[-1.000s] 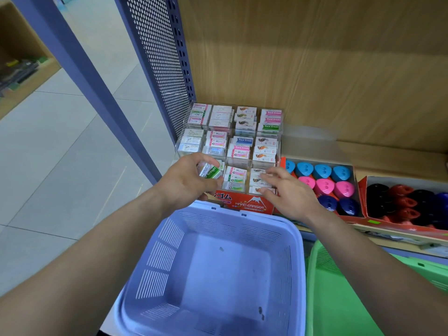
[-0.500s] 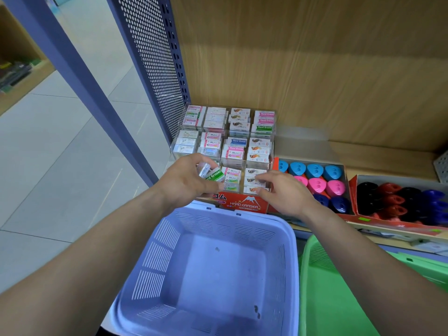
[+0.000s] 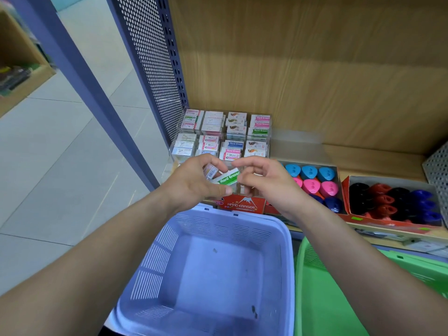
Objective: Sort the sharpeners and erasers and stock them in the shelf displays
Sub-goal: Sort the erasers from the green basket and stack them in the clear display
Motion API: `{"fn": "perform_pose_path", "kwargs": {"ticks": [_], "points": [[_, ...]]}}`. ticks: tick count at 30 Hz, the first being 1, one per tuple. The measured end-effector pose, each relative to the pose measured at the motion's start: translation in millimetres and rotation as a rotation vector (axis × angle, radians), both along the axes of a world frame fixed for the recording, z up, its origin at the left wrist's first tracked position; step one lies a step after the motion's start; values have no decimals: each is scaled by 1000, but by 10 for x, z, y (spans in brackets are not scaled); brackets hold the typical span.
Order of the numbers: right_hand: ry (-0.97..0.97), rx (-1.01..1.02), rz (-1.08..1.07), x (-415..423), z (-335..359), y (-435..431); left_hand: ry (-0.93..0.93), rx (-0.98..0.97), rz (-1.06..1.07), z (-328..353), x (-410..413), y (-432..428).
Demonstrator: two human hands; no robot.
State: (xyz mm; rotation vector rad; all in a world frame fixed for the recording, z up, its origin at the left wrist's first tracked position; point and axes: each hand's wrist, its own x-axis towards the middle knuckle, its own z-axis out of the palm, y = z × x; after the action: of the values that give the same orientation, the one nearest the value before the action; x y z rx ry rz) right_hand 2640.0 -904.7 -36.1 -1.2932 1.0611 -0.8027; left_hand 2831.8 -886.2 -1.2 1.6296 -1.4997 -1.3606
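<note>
We held our left hand [image 3: 194,180] just past the far rim of the lilac basket [image 3: 286,238], above it. Its fingers were curled around two small packs. One was a green eraser [image 3: 228,178] lettered "Hard Eraser", pinched under the thumb. The other was a barcoded eraser [image 3: 211,172] tucked deeper in the palm.

Our right hand [image 3: 269,183] was also beyond the basket's far rim, toward its right corner. Its fingers were bent inward and its thumb and forefinger closed around the free end of the green eraser. We could not tell whether they gripped the eraser or only neared it.

Straight beyond the basket, right against its far rim, a red box [image 3: 242,203] marked "HARD ERASER" sat on the shelf [image 3: 363,156]. Farther back from the basket stood the clear display [image 3: 225,134], its compartments stacked with wrapped erasers.

Beyond the basket and to its right lay a sharpener tray [image 3: 312,178] of light blue, pink and dark blue pieces. Farther right again lay a second sharpener tray [image 3: 392,202] of black, red and blue ones.

A green basket [image 3: 327,299] touched the lilac basket's right side.
</note>
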Motion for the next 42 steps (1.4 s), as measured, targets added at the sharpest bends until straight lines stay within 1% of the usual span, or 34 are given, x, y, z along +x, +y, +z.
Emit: {"fn": "perform_pose_path", "kwargs": {"ticks": [2, 5, 8, 10, 13, 15, 17, 19, 21, 26, 29, 34, 38, 40, 42], "points": [[15, -5, 33, -33, -14, 21, 26, 23, 8, 12, 2, 18], [57, -2, 64, -12, -47, 60, -10, 18, -6, 1, 10, 26], [54, 36, 81, 25, -126, 58, -74, 33, -7, -30, 61, 23], [57, 56, 78, 6, -174, 17, -78, 25, 13, -34, 115, 23], [82, 74, -23, -66, -227, -149, -52, 45, 60, -23, 203, 46], [159, 54, -140, -96, -273, -348, -46, 60, 80, -38, 252, 57], [238, 5, -231, -89, -339, -596, -86, 55, 77, -75, 311, 49], [295, -50, -278, -52, -404, -842, -131, 43, 89, -115, 373, 35], [357, -93, -293, 4, -457, -1051, -123, 47, 113, -153, 426, 15], [531, -214, -252, 147, -607, -1388, -61, 50, 142, -173, 452, -12], [610, -252, -185, 184, -675, -1460, -24, 69, 139, -174, 439, -33], [731, -353, -102, 204, -732, -1458, -18, 59, 139, -187, 444, -53], [779, -415, -129, 201, -747, -1439, -48, 37, 151, -206, 461, -57], [768, -448, -161, 197, -755, -1384, -50, 38, 151, -192, 462, -54], [755, -446, -116, 193, -745, -1307, -63, 36, 149, -172, 464, -55]]}}
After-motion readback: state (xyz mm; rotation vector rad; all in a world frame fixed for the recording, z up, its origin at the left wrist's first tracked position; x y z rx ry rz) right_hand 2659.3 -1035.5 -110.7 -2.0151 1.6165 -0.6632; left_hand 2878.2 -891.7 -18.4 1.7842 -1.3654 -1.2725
